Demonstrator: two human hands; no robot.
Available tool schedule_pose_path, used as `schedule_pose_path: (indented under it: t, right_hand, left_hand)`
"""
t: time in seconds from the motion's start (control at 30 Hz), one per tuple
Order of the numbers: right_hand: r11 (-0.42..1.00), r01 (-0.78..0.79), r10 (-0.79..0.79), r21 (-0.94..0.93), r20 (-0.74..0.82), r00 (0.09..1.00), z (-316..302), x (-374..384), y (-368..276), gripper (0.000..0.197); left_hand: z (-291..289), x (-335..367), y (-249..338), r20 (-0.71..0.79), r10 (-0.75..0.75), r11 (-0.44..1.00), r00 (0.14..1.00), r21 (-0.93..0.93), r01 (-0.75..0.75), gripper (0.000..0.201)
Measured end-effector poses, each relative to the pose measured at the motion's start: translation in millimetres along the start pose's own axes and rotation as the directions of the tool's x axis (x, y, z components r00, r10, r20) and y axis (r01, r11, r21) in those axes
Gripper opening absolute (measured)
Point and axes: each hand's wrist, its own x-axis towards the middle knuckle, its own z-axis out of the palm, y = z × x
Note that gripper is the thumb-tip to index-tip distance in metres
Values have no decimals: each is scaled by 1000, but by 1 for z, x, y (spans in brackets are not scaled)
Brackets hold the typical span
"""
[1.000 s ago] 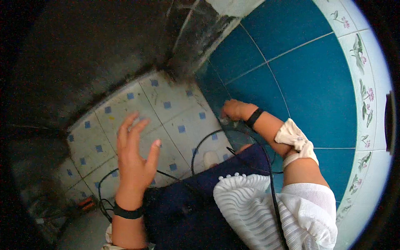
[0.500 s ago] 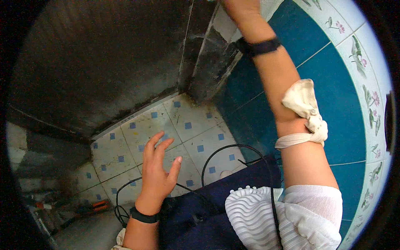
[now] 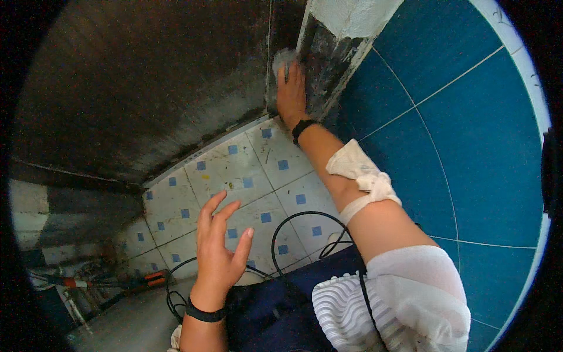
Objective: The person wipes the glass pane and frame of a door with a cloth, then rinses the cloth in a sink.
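Note:
My right hand [image 3: 291,97] reaches far forward, its fingers stretched up against the narrow dark frame beside the door. Under the fingertips is a small pale grey wad [image 3: 284,57], pressed to the frame; its kind is too blurred to tell. The large dark brown door panel [image 3: 152,88], with greyish smears along its lower part, stands just left of that hand. My left hand [image 3: 221,252] hangs in the air over the tiled floor, fingers spread and a little bent, with nothing in it.
Blue wall tiles [image 3: 446,146] rise close on the right. Black cable [image 3: 305,213] loops over the pale floor [image 3: 281,188] with small blue squares, near my dark trousers [image 3: 264,317]. Tools with orange parts [image 3: 157,278] lie at the lower left. Bare plaster [image 3: 352,17] shows above the frame.
My right hand has come down along the frame from the top of the picture to low near the floor corner. The left hand has stayed nearly still, open. The view has shifted slightly.

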Motion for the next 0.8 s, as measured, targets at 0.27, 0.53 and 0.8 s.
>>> schedule_pose_path:
  t: [0.27, 0.53, 0.8]
  right_hand:
    - [852, -481, 204, 206, 717, 667, 63, -126, 33, 58]
    - [477, 65, -117, 876, -9, 993, -173, 101, -48, 54]
    - [760, 645, -466, -80, -759, 455, -324, 327, -63, 41]
  left_hand:
    - [2, -8, 7, 51, 29, 999, 998, 36, -31, 42]
    - [7, -19, 1, 36, 24, 999, 999, -31, -23, 45]
    - [1, -5, 4, 37, 42, 999, 998, -36, -41, 43]
